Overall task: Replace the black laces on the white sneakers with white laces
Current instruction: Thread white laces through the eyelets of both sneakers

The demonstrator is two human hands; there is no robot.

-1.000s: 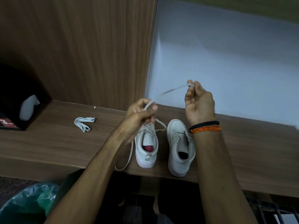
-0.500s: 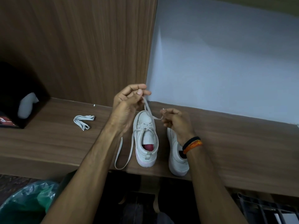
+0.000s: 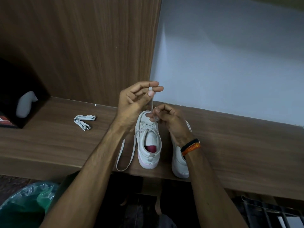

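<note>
From the head view, the left hand [image 3: 136,99] pinches a white lace [image 3: 152,97] between thumb and fingertips and holds it raised above the toe of the left sneaker [image 3: 148,137], which stands on the wooden shelf [image 3: 49,145] with its heel toward the near edge. The right hand [image 3: 169,119] has its fingers curled at the far end of the lacing, pinching what looks like the other run of the same lace near the eyelets; whether its tip is already through a hole I cannot tell. The right sneaker [image 3: 179,162] stands just beside the first, largely hidden behind the right wrist, and shows no lace that I can make out. A long slack loop [image 3: 125,155] of lace hangs off the left side of the laced sneaker and reaches the near edge of the shelf. That loop seems the main risk: a forearm could snag it and drag the shoe off the edge. Pulling up hard with the left hand could also leave the two ends uneven or lift the light shoe, since nothing pins it down. The flat lace may twist at the eyelets if fed carelessly. A spare bundle of white lace [image 3: 84,121] lies well to the left, near a dark box [image 3: 9,99]; no black lace is visible.
</note>
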